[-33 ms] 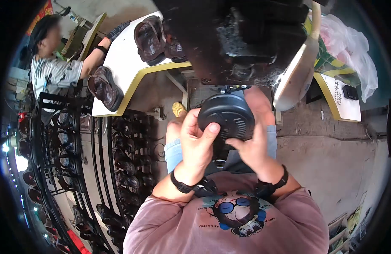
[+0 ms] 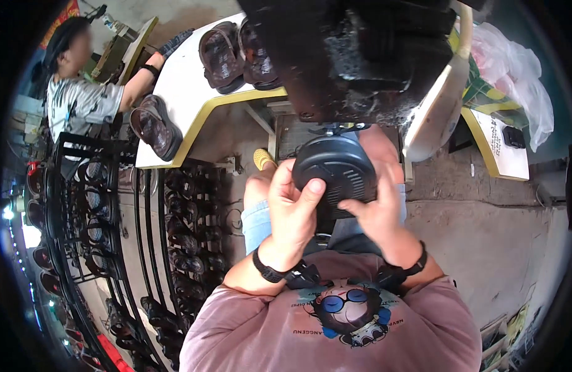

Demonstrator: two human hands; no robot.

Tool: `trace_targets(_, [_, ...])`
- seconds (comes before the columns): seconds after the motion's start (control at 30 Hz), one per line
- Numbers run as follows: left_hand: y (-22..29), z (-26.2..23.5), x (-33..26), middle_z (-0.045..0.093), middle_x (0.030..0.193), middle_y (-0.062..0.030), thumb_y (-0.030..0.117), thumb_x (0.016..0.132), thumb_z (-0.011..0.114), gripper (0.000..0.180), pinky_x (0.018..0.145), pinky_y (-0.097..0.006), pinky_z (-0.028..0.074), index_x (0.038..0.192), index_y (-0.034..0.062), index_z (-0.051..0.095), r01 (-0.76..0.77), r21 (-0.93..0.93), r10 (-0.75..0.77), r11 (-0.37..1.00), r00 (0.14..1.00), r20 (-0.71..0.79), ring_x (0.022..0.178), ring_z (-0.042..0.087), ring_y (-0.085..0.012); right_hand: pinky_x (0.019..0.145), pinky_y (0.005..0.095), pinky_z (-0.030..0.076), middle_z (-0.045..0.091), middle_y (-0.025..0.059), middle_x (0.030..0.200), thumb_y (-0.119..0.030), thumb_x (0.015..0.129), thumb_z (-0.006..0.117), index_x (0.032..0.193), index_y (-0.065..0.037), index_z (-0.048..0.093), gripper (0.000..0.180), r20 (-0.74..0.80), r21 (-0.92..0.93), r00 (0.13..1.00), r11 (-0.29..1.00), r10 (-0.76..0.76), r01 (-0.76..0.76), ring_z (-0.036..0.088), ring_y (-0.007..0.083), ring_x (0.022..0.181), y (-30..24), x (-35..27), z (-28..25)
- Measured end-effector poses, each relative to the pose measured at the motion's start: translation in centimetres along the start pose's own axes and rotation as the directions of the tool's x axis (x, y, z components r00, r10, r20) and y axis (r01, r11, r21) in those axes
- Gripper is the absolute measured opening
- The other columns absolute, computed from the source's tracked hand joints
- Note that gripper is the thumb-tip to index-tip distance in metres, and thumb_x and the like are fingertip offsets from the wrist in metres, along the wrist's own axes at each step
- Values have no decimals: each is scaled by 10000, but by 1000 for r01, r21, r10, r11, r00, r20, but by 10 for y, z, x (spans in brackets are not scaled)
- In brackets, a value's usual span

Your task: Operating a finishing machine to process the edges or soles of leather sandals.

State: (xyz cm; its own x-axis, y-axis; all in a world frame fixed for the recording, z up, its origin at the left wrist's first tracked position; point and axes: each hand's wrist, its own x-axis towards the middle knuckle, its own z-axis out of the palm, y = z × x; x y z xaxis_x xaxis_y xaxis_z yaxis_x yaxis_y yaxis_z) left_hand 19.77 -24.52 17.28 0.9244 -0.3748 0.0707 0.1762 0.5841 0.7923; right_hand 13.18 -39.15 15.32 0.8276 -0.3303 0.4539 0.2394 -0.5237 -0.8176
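A black sandal is held over my lap with its ridged sole facing up and its rounded end pointing away from me. My left hand grips its left edge, the thumb pressed flat on the sole and the fingers curled underneath. On the opposite side, my right hand closes round the right edge, its thumb touching the sole lower down. The sandal's underside and most of my right fingers are hidden. Just beyond it hangs a dark machine, whose lower edge is close to the sandal's far end.
A white table with a yellow edge bears several brown sandals ahead on the left. Black racks full of sandals stand at left. Another person reaches over the table. A plastic bag lies at the right.
The whole view has shifted slightly. Both hands keep the same hold on the sandal.
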Motion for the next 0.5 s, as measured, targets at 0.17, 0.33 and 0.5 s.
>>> trace_targets(0.17, [-12,0,-10,644,1199,-93,123,943,671,343,1004,-341,450,1247,15,554,36,-77,-35,996,999,12,1105,598,-173,764,325,515,685,107,887,-449,689,814,1179,-47,675,649,242,-331,969,935,-47,128,669,270,804,-24,50,-65])
trace_targets(0.33, [16,7,5,654,1145,-76,154,922,698,369,938,-325,486,1234,14,560,-19,-158,16,987,1000,-17,1031,623,-175,635,392,528,670,133,751,-454,693,815,967,-48,701,503,336,-388,940,901,-57,193,668,330,688,-62,76,-59])
trace_targets(0.5, [96,-17,6,686,1015,-75,178,837,772,395,866,-302,518,1138,-18,608,-262,574,443,776,874,-199,920,653,-168,725,331,549,712,162,965,-319,723,863,1162,-23,651,571,311,97,939,978,146,-184,706,253,825,-42,45,-4])
